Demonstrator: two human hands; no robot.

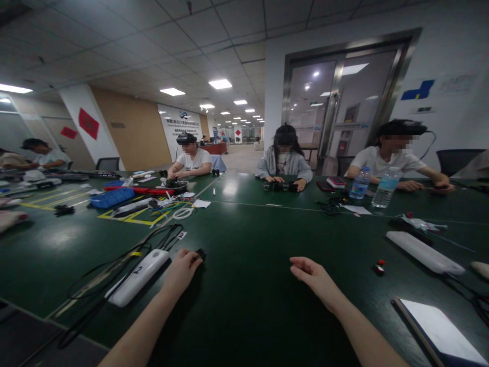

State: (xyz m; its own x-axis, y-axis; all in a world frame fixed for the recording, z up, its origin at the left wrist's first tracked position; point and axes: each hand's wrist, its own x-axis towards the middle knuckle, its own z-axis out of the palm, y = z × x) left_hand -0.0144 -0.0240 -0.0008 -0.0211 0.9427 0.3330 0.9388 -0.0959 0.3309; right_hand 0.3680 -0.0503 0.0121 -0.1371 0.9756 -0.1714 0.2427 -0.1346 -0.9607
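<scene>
My left hand (pixel 182 269) is closed, with its fingertips on a small dark object (pixel 201 254) at the table surface. That object looks black and bunched, like a small coil of cable, but its exact kind is too small to make out. To the right, my right hand (pixel 314 278) is held over the green table (pixel 244 306) with loosely bent fingers, apart from the thumb. Nothing shows in it. Beyond it sits a small red and black item (pixel 379 266). A white power strip (pixel 139 278) marked 2 lies just left of my left hand.
Black cables (pixel 103 278) run beside the left power strip. Another white strip (pixel 424 252) and a notebook (pixel 439 331) lie at the right. Two water bottles (pixel 385 187) and a blue tray (pixel 112 198) stand farther back. Several people sit around the table, one person (pixel 284 158) directly opposite.
</scene>
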